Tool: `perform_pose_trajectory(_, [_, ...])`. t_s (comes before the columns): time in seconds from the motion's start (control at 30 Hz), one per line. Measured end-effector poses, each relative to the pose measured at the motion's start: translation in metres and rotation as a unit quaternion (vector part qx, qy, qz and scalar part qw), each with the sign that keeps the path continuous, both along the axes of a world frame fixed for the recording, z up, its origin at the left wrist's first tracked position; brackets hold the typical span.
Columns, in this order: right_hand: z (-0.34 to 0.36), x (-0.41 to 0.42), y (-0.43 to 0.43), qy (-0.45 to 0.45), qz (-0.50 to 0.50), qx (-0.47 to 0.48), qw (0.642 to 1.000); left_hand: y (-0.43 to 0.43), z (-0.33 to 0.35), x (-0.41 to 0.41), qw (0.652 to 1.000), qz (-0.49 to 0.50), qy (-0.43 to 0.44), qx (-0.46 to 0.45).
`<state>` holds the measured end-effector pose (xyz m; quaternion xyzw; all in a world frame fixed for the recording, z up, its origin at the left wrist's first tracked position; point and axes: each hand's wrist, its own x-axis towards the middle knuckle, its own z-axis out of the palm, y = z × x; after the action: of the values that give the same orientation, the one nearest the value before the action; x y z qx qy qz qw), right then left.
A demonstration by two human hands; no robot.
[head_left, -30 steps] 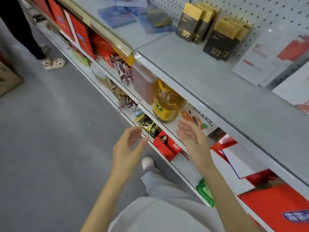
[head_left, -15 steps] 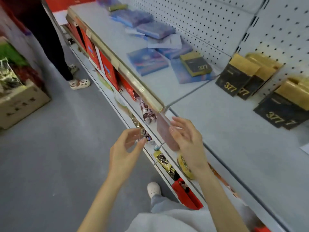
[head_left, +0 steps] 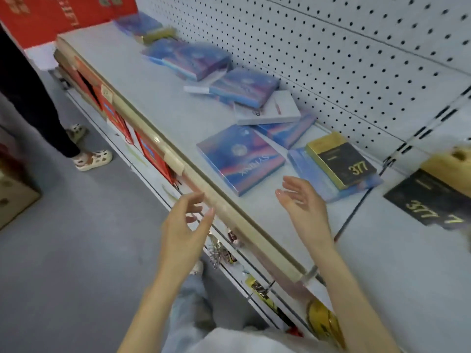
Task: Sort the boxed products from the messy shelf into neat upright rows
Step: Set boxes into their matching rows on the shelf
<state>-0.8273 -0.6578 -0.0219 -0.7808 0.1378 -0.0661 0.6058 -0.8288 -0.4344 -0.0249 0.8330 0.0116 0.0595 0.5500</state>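
Several flat blue-and-purple boxes lie scattered on the grey shelf [head_left: 163, 103]. The nearest blue box [head_left: 240, 157] lies flat just beyond my right hand [head_left: 303, 202], which is open over the shelf and holds nothing. A black-and-gold "377" box [head_left: 340, 160] lies flat on a pale blue box [head_left: 313, 174] to the right. A white box [head_left: 266, 109] rests on other blue boxes near the pegboard. My left hand [head_left: 187, 226] is open at the shelf's front rail, empty. More "377" boxes [head_left: 433, 197] stand at the far right.
A white pegboard wall [head_left: 331, 52] backs the shelf. The beige front rail [head_left: 229, 200] runs diagonally. Lower shelves hold red packages [head_left: 150, 151] and a yellow bottle [head_left: 322, 321]. Another person's leg and sandals [head_left: 93, 159] stand on the grey floor at left. A cardboard box [head_left: 15, 197] sits at far left.
My view has swung left and up along the shelf to the scattered blue boxes. Both hands have risen, and my right hand has moved over the shelf surface, still empty.
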Motion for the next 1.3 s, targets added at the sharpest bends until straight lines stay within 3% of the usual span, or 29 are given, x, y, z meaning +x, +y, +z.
perform_pose_trajectory(0.13, [-0.013,0.052,0.024,0.036,-0.096,-0.05,0.993,0.025,0.0,0.097,0.991,-0.1,-0.04,0.082])
perform_pose_trajectory(0.23, [-0.017,0.072,0.048,0.039,-0.2,0.018,0.979,0.035,0.005,0.159,0.974,-0.167,-0.047,0.146])
perform_pose_trajectory(0.37, [-0.022,0.084,0.074,0.05,-0.301,0.057,0.95,0.022,0.008,0.213,0.952,-0.257,0.039,0.165])
perform_pose_trajectory(0.47, [-0.02,0.09,0.096,0.029,-0.324,0.055,0.944,0.006,0.007,0.218,0.932,-0.31,0.1,0.159])
perform_pose_trajectory(0.57, [-0.015,0.093,0.107,0.014,-0.344,0.041,0.938,-0.002,0.006,0.21,0.942,-0.27,0.108,0.17])
perform_pose_trajectory(0.73, [-0.003,0.082,0.086,-0.006,-0.37,0.072,0.926,-0.008,0.011,0.204,0.936,-0.237,0.256,0.047])
perform_pose_trajectory(0.87, [0.011,0.071,0.069,-0.034,-0.344,0.035,0.938,-0.012,0.017,0.187,0.916,-0.247,0.315,-0.027])
perform_pose_trajectory(0.97, [0.012,0.059,0.059,-0.065,-0.354,0.094,0.928,-0.008,0.02,0.181,0.901,-0.238,0.35,-0.101])
perform_pose_trajectory(1.13, [0.017,0.053,0.054,-0.091,-0.324,0.239,0.911,0.011,0.03,0.185,0.906,-0.239,0.326,-0.125])
perform_pose_trajectory(1.3, [0.024,0.086,0.056,-0.057,-0.255,0.259,0.93,0.033,0.047,0.22,0.928,-0.184,0.261,-0.19])
